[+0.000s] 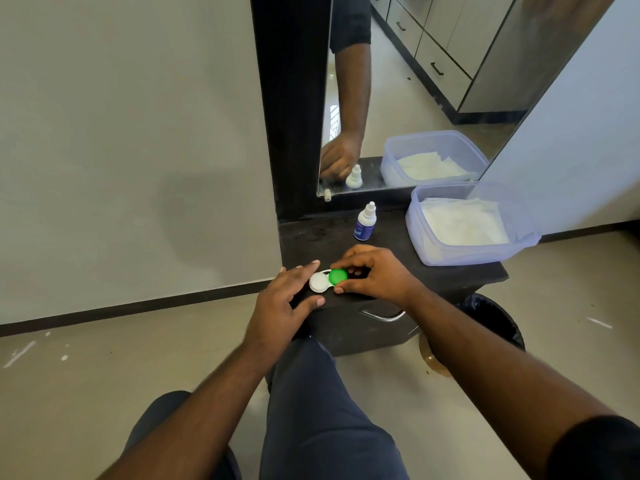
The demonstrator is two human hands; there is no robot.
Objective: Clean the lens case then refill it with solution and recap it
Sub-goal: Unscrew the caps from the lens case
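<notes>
Mirror (415,81) rises behind a dark desk (391,237). Tub (526,237) of white tissues stands at the desk's right. Bottle (364,221), white with a blue label too blurred to read, stands capped near the mirror. Lens case (327,281) lies at the desk's front edge, with a white cap on the left and a green cap on the right. Left hand (287,303) has a wide grip, straight fingers just beside the white cap. Right hand (374,277) has a narrow grip, with finger and thumb pinching the green cap.

No text can be read; the blue label on the bottle (364,223) is too blurred to read.
</notes>
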